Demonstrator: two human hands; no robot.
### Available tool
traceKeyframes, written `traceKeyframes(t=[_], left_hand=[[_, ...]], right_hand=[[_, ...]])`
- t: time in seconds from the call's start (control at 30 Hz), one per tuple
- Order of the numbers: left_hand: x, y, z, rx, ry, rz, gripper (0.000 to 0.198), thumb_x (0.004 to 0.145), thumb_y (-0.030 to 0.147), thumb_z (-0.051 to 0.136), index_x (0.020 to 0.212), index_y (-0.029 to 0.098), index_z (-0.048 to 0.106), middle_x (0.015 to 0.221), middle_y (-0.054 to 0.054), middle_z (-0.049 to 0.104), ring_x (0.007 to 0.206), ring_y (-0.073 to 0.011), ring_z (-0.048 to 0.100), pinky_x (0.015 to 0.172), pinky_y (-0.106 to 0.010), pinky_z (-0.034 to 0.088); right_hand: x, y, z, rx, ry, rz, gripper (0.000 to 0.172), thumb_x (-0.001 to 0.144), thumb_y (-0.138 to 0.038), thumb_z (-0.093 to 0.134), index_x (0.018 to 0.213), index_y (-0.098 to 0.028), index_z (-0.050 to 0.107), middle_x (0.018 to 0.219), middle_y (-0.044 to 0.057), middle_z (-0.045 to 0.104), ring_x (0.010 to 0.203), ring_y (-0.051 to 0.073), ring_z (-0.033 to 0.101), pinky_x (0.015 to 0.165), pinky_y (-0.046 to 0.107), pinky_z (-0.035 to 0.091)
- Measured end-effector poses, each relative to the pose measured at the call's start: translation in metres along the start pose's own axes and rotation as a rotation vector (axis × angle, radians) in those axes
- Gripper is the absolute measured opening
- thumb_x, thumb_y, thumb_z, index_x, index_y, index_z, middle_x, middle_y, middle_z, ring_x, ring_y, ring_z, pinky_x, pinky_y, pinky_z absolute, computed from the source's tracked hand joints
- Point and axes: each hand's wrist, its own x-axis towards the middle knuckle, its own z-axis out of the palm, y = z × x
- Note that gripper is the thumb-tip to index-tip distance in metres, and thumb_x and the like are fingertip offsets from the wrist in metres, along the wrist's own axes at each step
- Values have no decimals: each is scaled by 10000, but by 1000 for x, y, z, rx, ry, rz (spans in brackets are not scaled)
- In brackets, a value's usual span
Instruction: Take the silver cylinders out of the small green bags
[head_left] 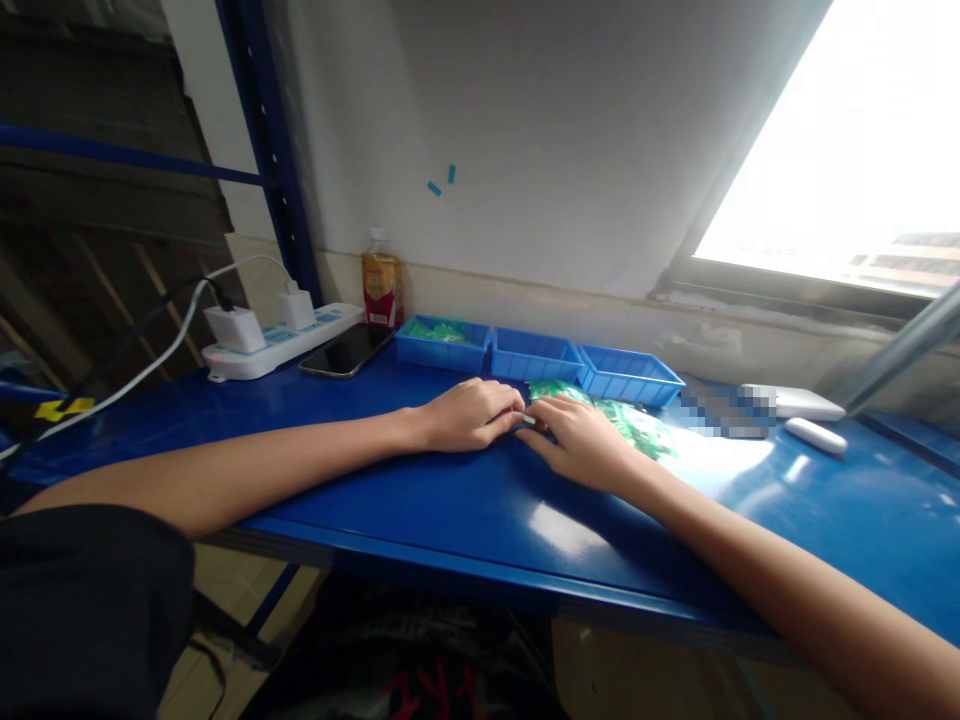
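Centrally, a small, pale, narrow piece [529, 419] is pinched between the thumb and fingers [504, 395] of the left hand [469, 416], just above the surface [450, 500]. Its far end is met by the curled fingertips of the right hand [581, 437]; whether it is also gripped there cannot be told, since the contact is partly hidden, and the right thumb is held lower and extended toward the left hand. Both hands are turned with their backs up. The left forearm is laid almost level from the left, while the right is slanted in from the lower right, its wrist kept nearly straight.

Just beyond the right hand, thin, glossy green packets [645, 430] are heaped loosely, their film crinkled and shiny. Behind them, three shallow blue plastic bins with ribbed, sloping walls are lined up; the left bin [444, 352] is filled with similar green film. Farther left, a flat, dark-glassed phone [349, 350] is placed beside a white power strip [289, 345], and a bottle [382, 285] with a red and yellow label is stood upright near the wall. At the right, a smooth, rounded white case [816, 436] is set on the smooth blue metal-like top, on which window light is reflected.
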Motion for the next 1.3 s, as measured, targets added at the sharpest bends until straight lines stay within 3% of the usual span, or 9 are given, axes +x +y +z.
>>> traceKeyframes(t=[0.27, 0.43, 0.57, 0.73, 0.83, 1.1, 1.3], left_hand=[[2, -3, 0, 53, -61, 50, 305, 972, 282, 349, 902, 142, 612, 888, -80, 627, 830, -190, 571, 768, -290, 412], [0, -4, 2, -91, -20, -20, 211, 955, 299, 409, 1078, 173, 526, 962, -57, 630, 895, -185, 587, 795, -283, 428], [-1, -4, 3, -152, 8, -23, 282, 921, 334, 493, 1159, 190, 456, 981, -48, 629, 887, -181, 595, 790, -285, 437], [0, -4, 2, -116, -7, 13, 180, 918, 291, 497, 1045, 177, 557, 943, -49, 637, 866, -172, 594, 777, -273, 424], [1, -4, 2, -28, -33, 41, 217, 946, 309, 447, 1004, 168, 602, 942, -64, 633, 861, -180, 582, 770, -283, 410], [2, -5, 3, 74, -56, 37, 293, 971, 307, 376, 932, 152, 621, 921, -76, 608, 851, -185, 557, 765, -283, 411], [2, -5, 2, 59, -73, 23, 287, 974, 305, 373, 934, 156, 616, 919, -72, 603, 872, -187, 558, 783, -285, 402]], right_hand=[[0, 1, 2, 13, 33, 2, 210, 923, -363, 487, 935, -193, 610, 844, 46, 673, 848, 194, 596, 749, 291, 412], [0, 0, 2, -60, 57, -11, 274, 962, -314, 402, 869, -178, 621, 833, 62, 641, 831, 190, 573, 757, 289, 409], [1, 1, 2, -103, 73, -18, 303, 972, -274, 364, 828, -173, 610, 792, 61, 622, 793, 186, 552, 748, 291, 403], [1, 2, 3, -95, 18, -32, 325, 974, -271, 360, 787, -174, 608, 788, 59, 619, 790, 181, 551, 756, 288, 403], [1, 2, 3, -74, -4, -30, 329, 974, -278, 359, 777, -177, 604, 793, 61, 626, 804, 185, 560, 775, 291, 406], [0, 1, 1, 14, 13, 32, 168, 906, -324, 488, 976, -180, 539, 871, 59, 654, 844, 201, 583, 767, 302, 413], [-1, 2, 2, -27, -4, 15, 91, 875, -281, 520, 894, -193, 536, 851, 44, 645, 837, 204, 573, 749, 301, 403]])
